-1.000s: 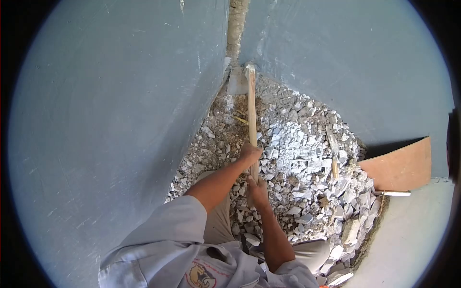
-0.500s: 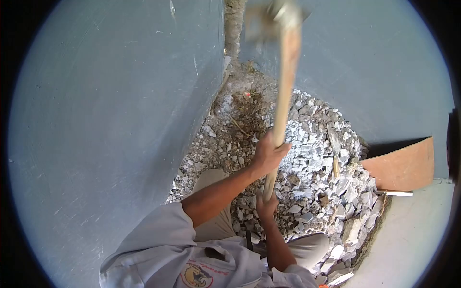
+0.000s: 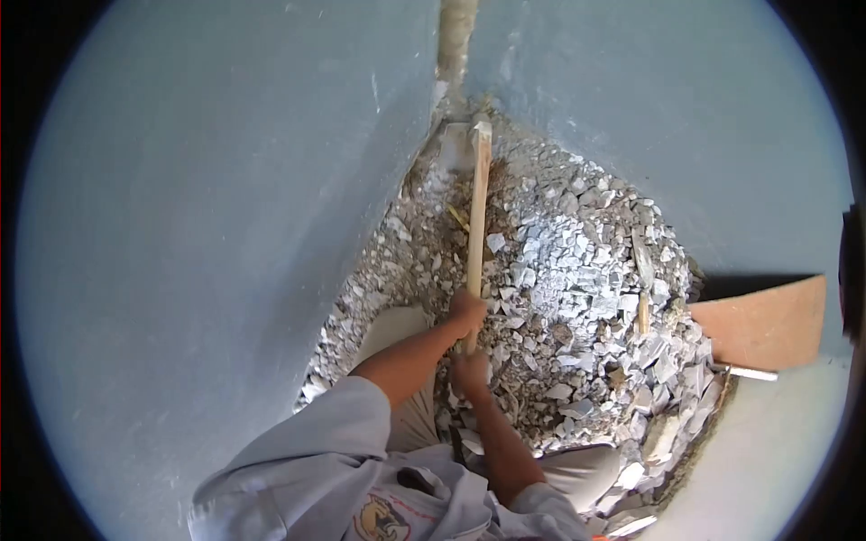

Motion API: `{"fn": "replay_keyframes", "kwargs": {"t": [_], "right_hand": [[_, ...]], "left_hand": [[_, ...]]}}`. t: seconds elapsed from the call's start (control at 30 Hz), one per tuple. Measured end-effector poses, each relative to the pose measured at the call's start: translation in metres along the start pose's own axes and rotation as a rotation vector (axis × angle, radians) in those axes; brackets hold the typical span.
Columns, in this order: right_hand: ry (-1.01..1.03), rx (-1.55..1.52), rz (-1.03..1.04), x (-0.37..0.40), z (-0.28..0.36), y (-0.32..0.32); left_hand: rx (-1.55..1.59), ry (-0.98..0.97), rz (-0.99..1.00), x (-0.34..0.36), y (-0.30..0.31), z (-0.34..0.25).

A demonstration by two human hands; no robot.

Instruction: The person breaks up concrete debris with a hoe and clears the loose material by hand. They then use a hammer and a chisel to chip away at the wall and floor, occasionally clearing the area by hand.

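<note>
A hoe (image 3: 478,212) with a long wooden handle points away from me; its wide metal blade is blurred and lies at the rubble near the wall corner. My left hand (image 3: 466,312) is closed around the lower part of the handle. Just below it, my right hand (image 3: 470,373) grips the handle near its butt end. Broken grey and white rubble (image 3: 586,270) is heaped under and to the right of the hoe. Darker loose soil shows around the blade.
Grey-blue walls (image 3: 207,225) meet in the corner, where a rough strip (image 3: 456,41) runs upward. At right, a curved orange-brown panel (image 3: 762,322) stands beside the rubble, near a pale floor (image 3: 758,460). A short wooden piece (image 3: 643,313) lies in the rubble. My bent knees flank my hands.
The hoe has swung down from a raised position, its head now at the rubble by the corner. Both my hands have moved left with the handle, the left one also lower.
</note>
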State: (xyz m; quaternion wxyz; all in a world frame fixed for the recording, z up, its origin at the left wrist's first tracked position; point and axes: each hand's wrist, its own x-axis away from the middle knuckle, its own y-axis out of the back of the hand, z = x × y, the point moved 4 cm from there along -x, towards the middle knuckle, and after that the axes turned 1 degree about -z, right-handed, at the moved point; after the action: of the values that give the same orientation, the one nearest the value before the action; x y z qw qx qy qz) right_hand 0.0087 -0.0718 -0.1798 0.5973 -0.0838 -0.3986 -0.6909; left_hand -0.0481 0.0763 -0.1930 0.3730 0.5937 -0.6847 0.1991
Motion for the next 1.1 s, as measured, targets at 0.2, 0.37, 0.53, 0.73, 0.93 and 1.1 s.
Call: {"fn": "replay_keyframes", "kwargs": {"t": [0.2, 0.37, 0.53, 0.73, 0.93, 1.1], "right_hand": [[-0.152, -0.757, 0.234, 0.034, 0.145, 0.056], [-0.129, -0.66, 0.108, 0.044, 0.109, 0.05], [-0.081, -0.443, 0.069, 0.117, 0.119, 0.082], [-0.045, -0.42, 0.083, 0.097, 0.106, 0.087], [-0.045, -0.483, 0.1, 0.113, 0.079, 0.058], [0.043, -0.519, 0.08, 0.093, 0.056, 0.036]], "left_hand": [[0.097, -0.163, 0.062, 0.012, 0.05, -0.133], [-0.353, -0.239, -0.122, 0.016, 0.033, -0.124], [-0.351, -0.33, -0.096, 0.02, 0.039, -0.166], [-0.336, -0.259, -0.209, -0.019, 0.023, -0.148], [-0.396, -0.281, -0.218, 0.008, 0.031, -0.127], [-0.419, -0.452, -0.271, 0.026, 0.044, -0.146]]}}
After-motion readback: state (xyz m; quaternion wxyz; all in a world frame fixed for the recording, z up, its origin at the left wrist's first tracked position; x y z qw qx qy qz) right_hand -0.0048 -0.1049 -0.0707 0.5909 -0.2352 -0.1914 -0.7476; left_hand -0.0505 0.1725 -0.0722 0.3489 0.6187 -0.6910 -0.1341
